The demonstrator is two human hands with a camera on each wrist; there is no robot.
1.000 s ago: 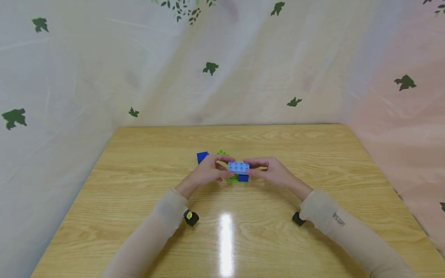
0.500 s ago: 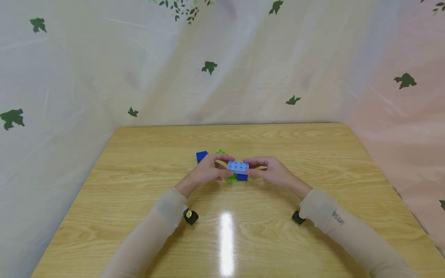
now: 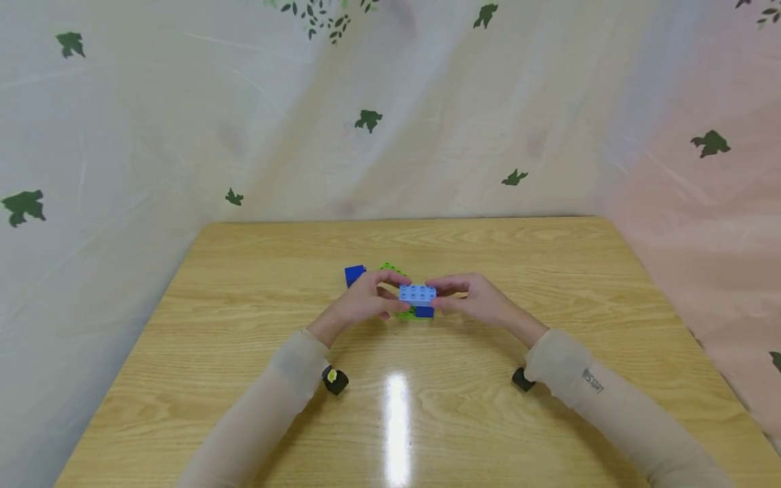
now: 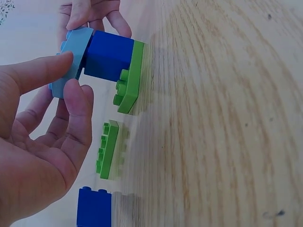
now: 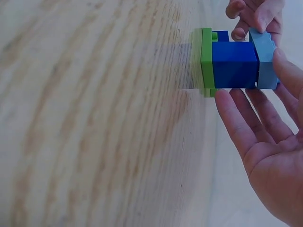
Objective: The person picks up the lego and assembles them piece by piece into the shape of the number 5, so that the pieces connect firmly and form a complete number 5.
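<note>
A light blue toy building brick (image 3: 417,293), studs upward, lies over a dark blue brick (image 4: 109,54). In both wrist views a thin dark gap shows between these two, and the light blue one looks slightly tilted. The dark blue brick stands at one end of a flat green plate (image 4: 130,80), whose other studs are bare. My left hand (image 3: 363,298) pinches the light blue brick at its left end between thumb and fingers. At the right end my right hand (image 3: 472,300) pinches the same brick, its lower fingers spread beside the dark blue brick in the right wrist view.
Left of the build, a second green plate (image 4: 108,149) and another dark blue brick (image 4: 93,208) rest on the wooden table (image 3: 293,420). My left hand partly covers them in the head view. A cloth backdrop (image 3: 293,122) rises behind the table.
</note>
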